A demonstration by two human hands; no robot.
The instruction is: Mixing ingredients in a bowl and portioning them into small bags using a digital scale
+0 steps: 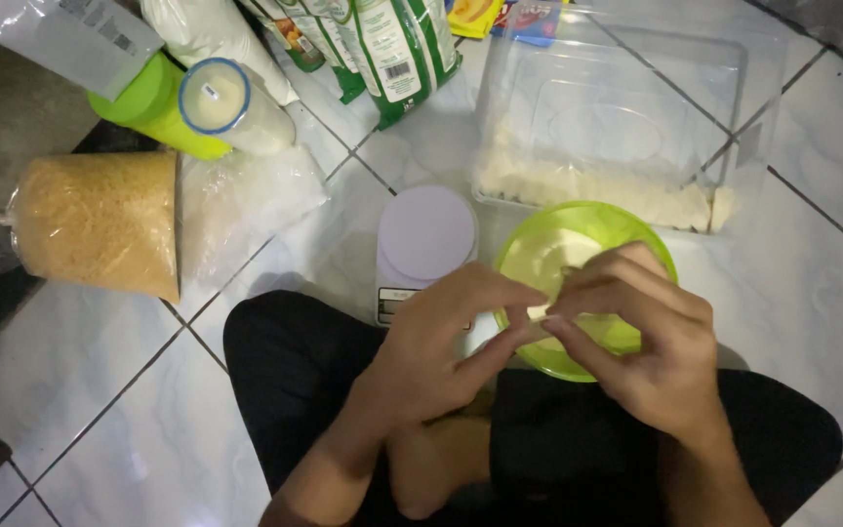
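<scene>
Dough (539, 314) pinched between fingertips of left hand (431, 346) and right hand (651, 337), over green bowl (539, 239) on tiled floor (109, 390); white tub (427, 234) just beside bowl.

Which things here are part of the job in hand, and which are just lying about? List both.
In use:
left hand and right hand, pinching a small pale piece together
green bowl beneath them

Lying about:
clear plastic container with pale pieces
white-lidded jar
bag of brown crumbs
green and white packets
green-capped bottle
</scene>
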